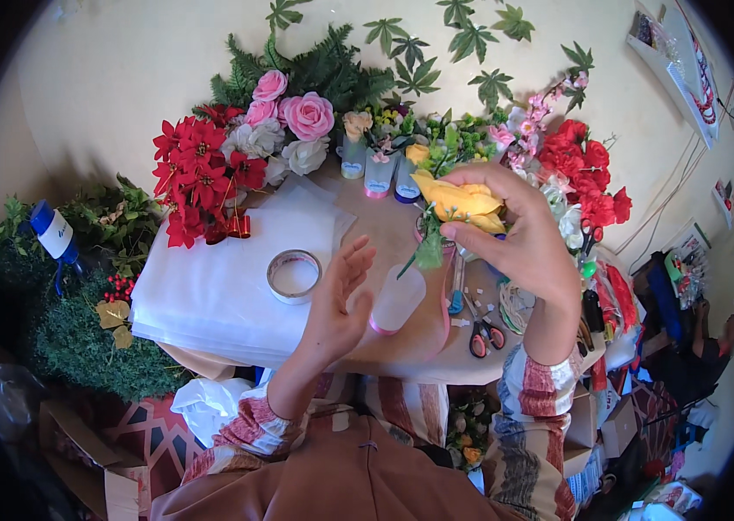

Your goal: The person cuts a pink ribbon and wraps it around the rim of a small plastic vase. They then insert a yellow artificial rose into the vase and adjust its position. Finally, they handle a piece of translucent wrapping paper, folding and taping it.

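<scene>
My right hand (533, 233) pinches a yellow artificial flower (462, 205) between thumb and fingers, raised above the table. Green leaves and a short stem (423, 253) hang from the bloom toward the lower left. My left hand (338, 297) is in the air with fingers extended and nothing in it. Just right of that hand is a frosted, pale cup (400, 298) with a pink edge. To its left, a roll of tape (292, 299) lies on a stack of translucent white sheets (219, 291). Scissors (480, 333) with dark and red handles rest below my right hand.
Red poinsettias (197, 165), pink roses (308, 116) and small potted flowers (380, 174) line the table's back. Red flowers (579, 165) crowd the right. A blue-and-white bottle (56, 233) stands among greenery at left. Another person (714, 356) is at far right.
</scene>
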`<state>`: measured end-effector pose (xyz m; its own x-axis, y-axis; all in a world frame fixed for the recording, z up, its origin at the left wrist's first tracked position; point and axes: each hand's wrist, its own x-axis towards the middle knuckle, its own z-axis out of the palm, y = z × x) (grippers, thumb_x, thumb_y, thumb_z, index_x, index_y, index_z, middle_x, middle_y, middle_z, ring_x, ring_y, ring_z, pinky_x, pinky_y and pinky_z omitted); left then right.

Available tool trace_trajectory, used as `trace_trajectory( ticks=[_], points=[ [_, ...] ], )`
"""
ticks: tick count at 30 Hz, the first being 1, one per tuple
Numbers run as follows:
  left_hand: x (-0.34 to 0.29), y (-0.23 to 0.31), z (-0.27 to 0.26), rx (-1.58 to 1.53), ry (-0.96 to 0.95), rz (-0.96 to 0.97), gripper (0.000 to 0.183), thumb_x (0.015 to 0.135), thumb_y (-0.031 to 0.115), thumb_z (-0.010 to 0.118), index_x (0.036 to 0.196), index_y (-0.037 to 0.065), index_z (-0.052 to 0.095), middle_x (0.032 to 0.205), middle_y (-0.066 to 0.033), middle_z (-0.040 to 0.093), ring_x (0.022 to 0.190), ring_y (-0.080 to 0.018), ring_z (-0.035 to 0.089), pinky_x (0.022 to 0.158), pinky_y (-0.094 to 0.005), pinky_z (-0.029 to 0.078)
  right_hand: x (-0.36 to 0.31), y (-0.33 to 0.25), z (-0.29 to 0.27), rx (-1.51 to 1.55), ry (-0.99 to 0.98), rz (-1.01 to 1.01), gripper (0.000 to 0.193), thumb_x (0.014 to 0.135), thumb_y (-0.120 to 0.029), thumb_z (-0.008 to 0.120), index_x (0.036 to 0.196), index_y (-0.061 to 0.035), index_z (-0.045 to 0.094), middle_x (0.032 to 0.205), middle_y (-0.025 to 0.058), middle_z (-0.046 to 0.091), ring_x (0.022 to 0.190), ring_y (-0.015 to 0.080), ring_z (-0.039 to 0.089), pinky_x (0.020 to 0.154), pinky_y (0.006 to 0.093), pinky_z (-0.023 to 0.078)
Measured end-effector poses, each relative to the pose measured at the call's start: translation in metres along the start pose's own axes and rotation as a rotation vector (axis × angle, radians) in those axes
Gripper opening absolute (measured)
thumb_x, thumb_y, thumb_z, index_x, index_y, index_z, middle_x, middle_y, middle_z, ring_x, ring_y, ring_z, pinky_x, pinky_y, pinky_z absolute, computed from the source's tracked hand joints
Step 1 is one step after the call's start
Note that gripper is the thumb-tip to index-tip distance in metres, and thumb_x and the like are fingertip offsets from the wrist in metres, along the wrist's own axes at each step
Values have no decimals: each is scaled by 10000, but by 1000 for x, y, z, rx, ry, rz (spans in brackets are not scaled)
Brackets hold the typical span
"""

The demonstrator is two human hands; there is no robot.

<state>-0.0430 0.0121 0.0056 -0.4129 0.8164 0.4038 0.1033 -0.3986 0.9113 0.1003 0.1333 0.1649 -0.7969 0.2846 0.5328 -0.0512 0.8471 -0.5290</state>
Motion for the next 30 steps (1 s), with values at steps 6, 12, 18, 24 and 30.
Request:
trace_trajectory(
  ticks=[6,12,18,24,30],
  points=[
    [-19,-30,15,368,-153,-4,982,682,95,723,1399,58,54,1321,-248,343,1258,-335,338,1040,-428,275,-5,5,12,-247,37,-70,384,636,-11,733,989,-20,582,932,93,608,871,213,578,773,288,438],
    [-17,-45,25,360,-128,-107,995,674,102,739,1394,29,56,1283,-242,377,1193,-339,417,1003,-406,331,-17,13,26,-200,42,-51,377,616,-14,730,964,-21,585,923,110,606,820,260,590,746,313,456],
    [-20,-39,26,540,-104,-126,872,700,136,721,1344,-32,158,1186,-264,442,1107,-377,487,906,-409,411,-23,13,36,-205,-16,35,358,618,-62,750,944,-39,602,923,114,610,850,266,608,724,325,483],
    [-27,-38,20,482,-168,-220,916,639,-8,696,1380,4,159,1152,-199,484,1075,-357,478,925,-397,390,-26,23,33,-149,-30,12,346,600,-66,773,918,-56,638,922,131,613,817,260,620,671,316,494],
    [-40,-76,15,393,-210,-160,910,628,5,716,1368,-10,185,1191,-204,486,1082,-357,488,919,-416,403,-35,35,26,-100,3,-115,271,616,-53,772,858,-65,652,867,108,602,732,227,613,633,302,487]
  ],
)
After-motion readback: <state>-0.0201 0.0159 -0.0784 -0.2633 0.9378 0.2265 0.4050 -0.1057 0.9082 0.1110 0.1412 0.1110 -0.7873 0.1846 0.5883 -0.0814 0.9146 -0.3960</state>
